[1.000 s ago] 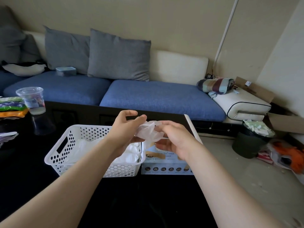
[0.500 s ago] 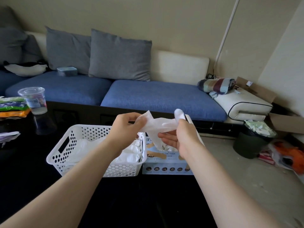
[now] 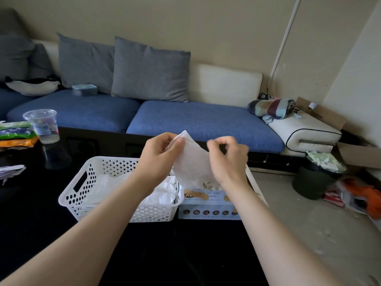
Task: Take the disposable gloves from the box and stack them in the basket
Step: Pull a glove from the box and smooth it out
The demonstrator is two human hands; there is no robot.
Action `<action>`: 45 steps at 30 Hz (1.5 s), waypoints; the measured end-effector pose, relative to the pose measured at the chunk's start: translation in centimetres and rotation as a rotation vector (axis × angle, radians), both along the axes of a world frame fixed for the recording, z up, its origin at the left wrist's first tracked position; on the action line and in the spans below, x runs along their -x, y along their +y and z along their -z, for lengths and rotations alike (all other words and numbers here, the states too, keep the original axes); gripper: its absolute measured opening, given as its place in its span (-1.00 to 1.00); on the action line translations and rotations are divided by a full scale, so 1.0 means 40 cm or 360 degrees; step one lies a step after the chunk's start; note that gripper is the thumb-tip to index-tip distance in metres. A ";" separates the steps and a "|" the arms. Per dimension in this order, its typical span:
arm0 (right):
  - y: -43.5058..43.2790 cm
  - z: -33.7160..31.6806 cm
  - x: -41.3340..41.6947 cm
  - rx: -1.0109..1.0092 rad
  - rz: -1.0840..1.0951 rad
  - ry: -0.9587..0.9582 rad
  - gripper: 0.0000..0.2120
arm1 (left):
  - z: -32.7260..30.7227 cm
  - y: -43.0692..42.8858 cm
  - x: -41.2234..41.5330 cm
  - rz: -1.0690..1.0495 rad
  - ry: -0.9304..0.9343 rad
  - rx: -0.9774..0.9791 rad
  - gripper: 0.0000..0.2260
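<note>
Left hand (image 3: 159,156): raised above the gap between basket and box; thumb and fingers pinched closed on the upper left corner of the glove.
Right hand (image 3: 228,159): level with the left, just to its right; fingertips curled and pinched on the glove's upper right edge.
Disposable glove (image 3: 191,162): thin, translucent white, spread between both hands; lower end hangs down over the box opening. Whether it touches the gloves inside, I cannot tell.
Glove box (image 3: 208,205): pale blue carton on the black table (image 3: 31,213), top open, white gloves visible inside; left side touching the basket.
Basket (image 3: 82,195): white perforated plastic, handle slot on its left end; holds a loose pile of white gloves (image 3: 162,193).
Plastic cup (image 3: 42,125): clear, upright at the far left of the table, a little liquid at its bottom.
Snack packets (image 3: 14,134): green and orange, left of the cup.
Sofa (image 3: 195,120): blue cushions, grey pillows, behind the table.
Bin (image 3: 315,178): dark, full, on the floor to the right.
</note>
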State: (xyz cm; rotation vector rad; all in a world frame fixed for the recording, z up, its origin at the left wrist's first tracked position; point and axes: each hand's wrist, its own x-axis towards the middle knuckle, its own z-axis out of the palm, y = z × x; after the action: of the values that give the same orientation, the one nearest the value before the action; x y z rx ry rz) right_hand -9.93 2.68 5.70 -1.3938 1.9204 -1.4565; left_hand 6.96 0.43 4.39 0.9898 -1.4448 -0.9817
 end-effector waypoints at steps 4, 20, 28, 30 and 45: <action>-0.005 0.014 -0.008 -0.0228 -0.0485 -0.0033 -0.54 | -0.008 0.006 -0.001 0.0096 -0.0005 0.0025 -0.79; 0.000 0.015 0.040 -0.0035 -0.0661 0.0116 -0.78 | -0.012 0.001 -0.030 -0.0060 -0.0027 -0.0178 -0.84; -0.010 0.004 0.044 -0.0107 -0.0891 -0.0348 -0.91 | -0.012 0.003 -0.022 -0.0147 -0.0144 -0.0144 -0.77; -0.017 0.005 0.049 -0.0211 -0.0956 -0.0406 -0.94 | -0.018 0.010 -0.022 -0.0035 -0.0124 -0.0192 -0.76; -0.102 0.109 -0.108 -0.0204 -0.0602 0.0385 -0.75 | 0.067 -0.047 -0.259 -0.0308 -0.0823 -0.0418 -0.80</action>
State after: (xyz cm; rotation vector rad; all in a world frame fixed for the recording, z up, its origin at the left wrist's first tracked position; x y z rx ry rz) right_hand -5.61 -1.38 1.36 -1.8174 1.7209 -1.0110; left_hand 17.31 -1.43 1.70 1.6340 -1.6184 -0.8182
